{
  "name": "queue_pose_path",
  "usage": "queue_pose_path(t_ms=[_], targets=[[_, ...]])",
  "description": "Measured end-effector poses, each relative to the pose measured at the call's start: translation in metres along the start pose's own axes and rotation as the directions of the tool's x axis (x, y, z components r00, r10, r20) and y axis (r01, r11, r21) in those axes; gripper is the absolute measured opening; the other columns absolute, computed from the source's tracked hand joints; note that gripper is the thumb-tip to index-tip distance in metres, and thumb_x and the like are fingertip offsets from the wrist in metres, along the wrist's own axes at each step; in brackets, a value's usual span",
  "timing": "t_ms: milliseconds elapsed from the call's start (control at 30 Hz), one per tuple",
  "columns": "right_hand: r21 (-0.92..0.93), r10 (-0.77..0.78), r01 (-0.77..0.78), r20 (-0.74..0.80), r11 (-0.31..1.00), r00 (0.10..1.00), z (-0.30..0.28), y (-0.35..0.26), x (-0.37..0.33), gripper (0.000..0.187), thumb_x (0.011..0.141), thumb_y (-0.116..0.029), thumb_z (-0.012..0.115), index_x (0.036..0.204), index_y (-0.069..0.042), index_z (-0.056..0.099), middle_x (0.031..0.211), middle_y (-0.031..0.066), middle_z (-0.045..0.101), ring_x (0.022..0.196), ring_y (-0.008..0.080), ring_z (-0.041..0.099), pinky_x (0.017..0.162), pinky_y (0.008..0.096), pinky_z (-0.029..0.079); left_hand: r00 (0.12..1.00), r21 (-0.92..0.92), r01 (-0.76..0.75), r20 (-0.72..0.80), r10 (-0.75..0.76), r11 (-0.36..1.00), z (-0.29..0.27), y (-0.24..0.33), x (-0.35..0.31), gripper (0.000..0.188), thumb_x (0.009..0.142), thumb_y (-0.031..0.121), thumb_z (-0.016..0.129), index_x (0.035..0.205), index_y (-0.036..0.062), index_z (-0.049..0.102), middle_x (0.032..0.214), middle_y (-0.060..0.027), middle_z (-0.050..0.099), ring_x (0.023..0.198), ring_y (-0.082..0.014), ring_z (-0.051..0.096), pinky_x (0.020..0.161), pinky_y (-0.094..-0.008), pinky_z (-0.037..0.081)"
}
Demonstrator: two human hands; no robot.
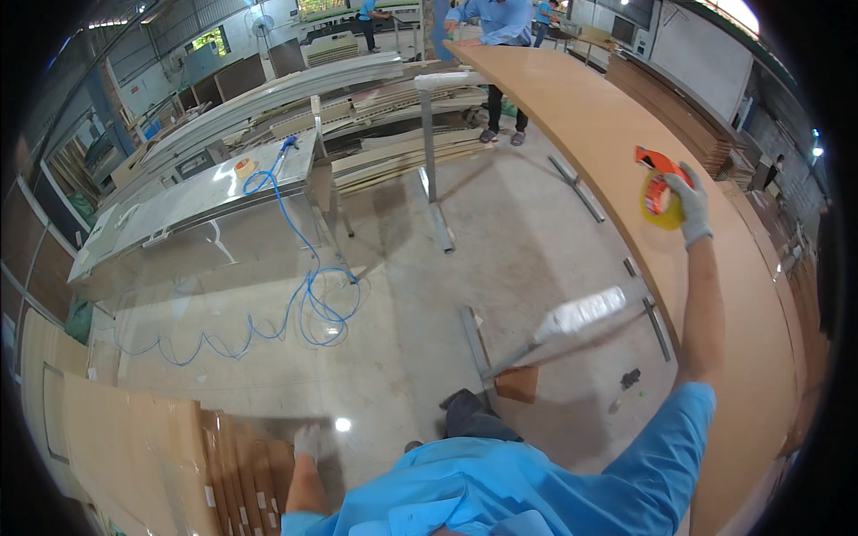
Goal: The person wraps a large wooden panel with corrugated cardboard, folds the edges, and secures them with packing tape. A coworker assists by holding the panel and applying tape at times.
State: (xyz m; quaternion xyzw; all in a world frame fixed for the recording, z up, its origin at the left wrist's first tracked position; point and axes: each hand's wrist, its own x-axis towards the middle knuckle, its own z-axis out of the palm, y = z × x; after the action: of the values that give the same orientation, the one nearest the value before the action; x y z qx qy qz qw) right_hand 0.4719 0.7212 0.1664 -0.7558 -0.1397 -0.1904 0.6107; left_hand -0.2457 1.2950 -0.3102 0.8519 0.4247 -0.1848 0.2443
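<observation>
My right hand (692,211), in a pale work glove, is closed round an orange tape dispenser (663,170) with a yellowish roll of tape (658,204) in it. Hand and dispenser are over the long tan board (572,98), which runs along my right side; whether the dispenser touches its surface I cannot tell. My left hand (307,440), gloved too, hangs low on the left beside a stack of flat brown cardboard packages (134,438). Its fingers are too small and unclear to make out.
Metal trestles with wrapped tops (585,311) stand by the board. At its far end is a co-worker in blue (505,22). A metal-topped table (206,192) on the left carries a blue air hose (313,255) that coils down onto the floor. Long strips (357,76) are piled behind.
</observation>
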Motion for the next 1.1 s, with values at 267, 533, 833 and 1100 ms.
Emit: queue_pose_path(t_ms=[267, 533, 833, 1100], targets=[[0.157, 0.072, -0.056, -0.103, 0.986, 0.992, 0.023, 0.1, 0.148, 0.063, 0.089, -0.015, 0.074, 0.142, 0.004, 0.046, 0.116, 0.0115, 0.068, 0.102, 0.0164, 0.066, 0.093, 0.0285, 0.05, 0.963, -0.768, -0.253, -0.14, 0.232, 0.588, -0.111, 0.175, 0.269, 0.047, 0.097, 0.028, 0.062, 0.139, 0.0068, 0.056, 0.13, -0.0083, 0.063, 0.107, -0.0145, 0.06, 0.089, -0.0288, 0.05], [-0.131, 0.013, -0.037, -0.18, 0.991, 0.984, 0.109, 0.092, 0.254, 0.07, 0.075, -0.029, 0.081, 0.133, 0.001, 0.057, 0.108, 0.0113, 0.066, 0.096, 0.0212, 0.064, 0.086, 0.0338, 0.052, 0.904, -0.68, 0.249, 0.418, 0.085, 0.69, -0.078, 0.189, 0.277, 0.04, 0.092, 0.042, 0.066, 0.102, 0.0028, 0.069, 0.078, -0.0087, 0.061, 0.068, -0.0208, 0.057, 0.061, -0.0353, 0.047], [-0.309, 0.035, -0.245, -0.557, 0.919, 0.83, 0.197, 0.108, 0.327, 0.079, 0.064, -0.032, 0.084, 0.132, 0.0, 0.06, 0.124, 0.017, 0.064, 0.112, 0.0251, 0.064, 0.095, 0.0357, 0.051, 0.878, -0.121, -0.18, 0.428, 0.215, 0.976, -0.198, 0.322, 0.481, 0.047, 0.091, 0.041, 0.066, 0.116, 0.0013, 0.062, 0.099, -0.0209, 0.066, 0.093, -0.0387, 0.061, 0.08, -0.0474, 0.05], [-0.314, 0.055, -0.344, -0.663, 0.885, 0.746, 0.218, 0.122, 0.365, 0.078, 0.066, -0.031, 0.085, 0.133, 0.0, 0.059, 0.125, 0.016, 0.064, 0.109, 0.0249, 0.065, 0.094, 0.0344, 0.052, -0.069, 0.173, -0.985, -0.284, 0.956, -0.02, -0.385, 0.773, 0.539, 0.059, 0.074, 0.037, 0.076, 0.124, 0.0103, 0.06, 0.124, -0.0168, 0.06, 0.116, -0.0379, 0.054, 0.102, -0.0481, 0.042]])
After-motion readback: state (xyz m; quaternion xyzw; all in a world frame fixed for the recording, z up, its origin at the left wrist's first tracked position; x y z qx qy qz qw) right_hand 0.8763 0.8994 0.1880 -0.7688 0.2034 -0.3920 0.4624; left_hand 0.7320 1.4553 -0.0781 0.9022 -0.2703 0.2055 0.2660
